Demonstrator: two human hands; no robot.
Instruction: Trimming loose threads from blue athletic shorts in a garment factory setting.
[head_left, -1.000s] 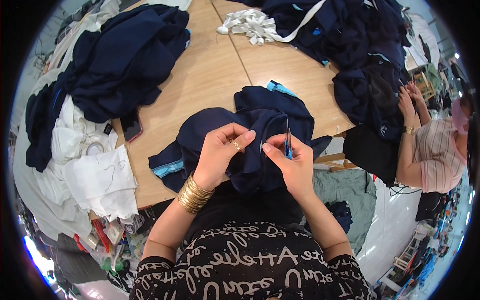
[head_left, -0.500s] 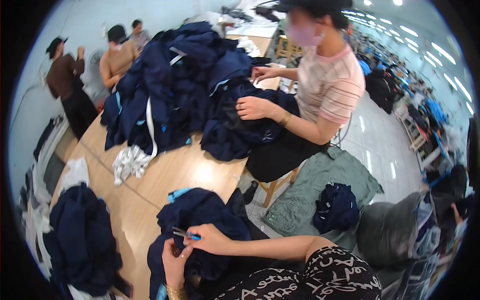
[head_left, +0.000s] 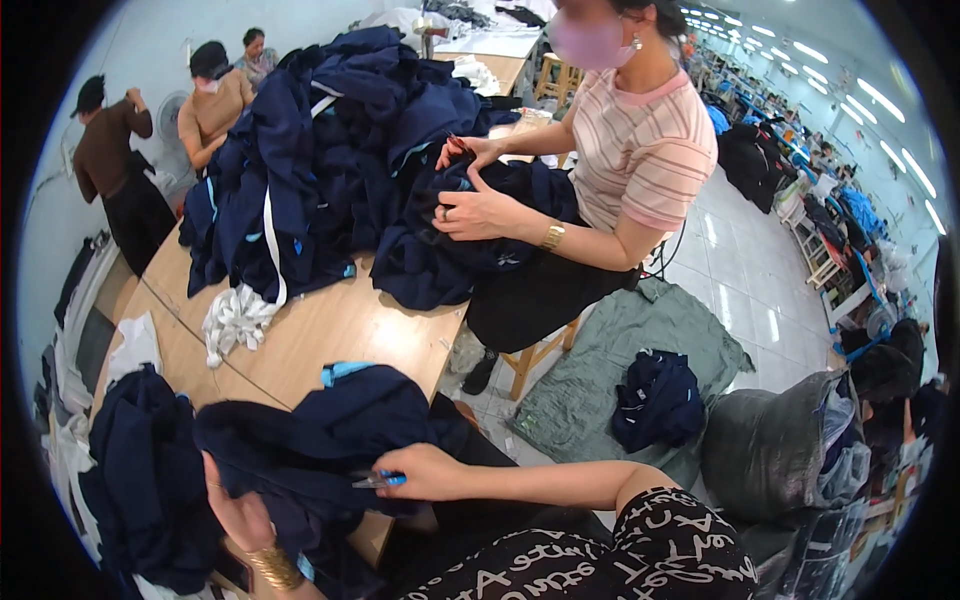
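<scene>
Head view: at six o'clock the right hand (head_left: 425,472) has its grip closed on small blue-handled snips (head_left: 378,481), tips against a navy garment (head_left: 330,430) spread on the counter (head_left: 340,325). The left hand (head_left: 238,515), at seven o'clock, pinches the cloth taut. Thread trimming seems underway; the next snip calls for steady tension.
</scene>
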